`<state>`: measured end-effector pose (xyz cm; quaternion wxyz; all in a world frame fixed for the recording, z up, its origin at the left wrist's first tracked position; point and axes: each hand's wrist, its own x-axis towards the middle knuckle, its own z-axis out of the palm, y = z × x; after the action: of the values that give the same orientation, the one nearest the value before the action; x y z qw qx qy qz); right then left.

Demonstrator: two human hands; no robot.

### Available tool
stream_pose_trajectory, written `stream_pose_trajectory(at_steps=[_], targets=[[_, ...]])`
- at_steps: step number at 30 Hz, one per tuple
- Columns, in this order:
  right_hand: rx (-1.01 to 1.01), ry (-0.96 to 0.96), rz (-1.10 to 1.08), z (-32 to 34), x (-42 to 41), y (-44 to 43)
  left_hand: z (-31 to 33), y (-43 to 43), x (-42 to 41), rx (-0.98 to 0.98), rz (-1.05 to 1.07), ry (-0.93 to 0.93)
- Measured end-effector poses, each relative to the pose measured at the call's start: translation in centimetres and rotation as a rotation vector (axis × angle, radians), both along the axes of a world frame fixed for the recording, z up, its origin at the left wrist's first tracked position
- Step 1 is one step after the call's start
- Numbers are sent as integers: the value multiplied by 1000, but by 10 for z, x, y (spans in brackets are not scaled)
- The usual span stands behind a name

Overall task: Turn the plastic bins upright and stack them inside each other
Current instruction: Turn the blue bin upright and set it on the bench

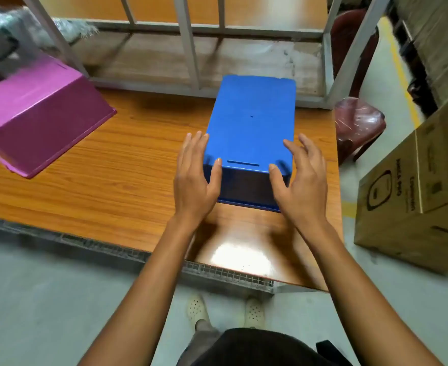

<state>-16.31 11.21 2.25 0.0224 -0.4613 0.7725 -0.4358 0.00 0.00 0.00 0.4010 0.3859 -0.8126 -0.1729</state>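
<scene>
Hands' fingers [212,170] spread, flanking upside-down blue bin [251,122], thumbs touching it

Two upturned bins: one blue bin [250,122], one purple bin [36,114]. Two hands: left hand [195,178], right hand [300,180]. One cardboard box [413,196], one wooden table [106,175].

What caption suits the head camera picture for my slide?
Both open hands, left hand and right hand, reach around an upside-down blue bin on the wooden table; a pink bin lies overturned nearby.
</scene>
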Motion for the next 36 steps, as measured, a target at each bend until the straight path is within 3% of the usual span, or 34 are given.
stream_pose_trajectory(at_steps=[4,10,12,15,19,24,28,30,32,34,36], targets=[[98,-107,-56,-2,-5,-20,3,-25,-12,125,50,21],[213,-489,-160,-9,-7,-41,18,-59,-33,1007,116,392],[172,-559,-181,-12,-5,-42,17,-64,-32,1128,75,421],[125,-591,-200,-8,-1,-43,17,-65,-33,1161,-2,446],[82,-472,-189,2,11,-47,15,-68,-29,1189,16,536],[114,-199,-169,31,35,-52,-1,-70,-12,1302,58,653],[28,44,-122,54,50,-57,-21,-68,13,1389,48,716],[38,143,-109,64,43,-65,-26,-71,26,1254,70,601],[213,193,-132,72,37,-74,-23,-79,35,973,163,421],[434,160,-162,76,38,-82,-4,-86,39,761,198,449],[522,66,-141,79,43,-87,28,-86,40,709,144,552]])
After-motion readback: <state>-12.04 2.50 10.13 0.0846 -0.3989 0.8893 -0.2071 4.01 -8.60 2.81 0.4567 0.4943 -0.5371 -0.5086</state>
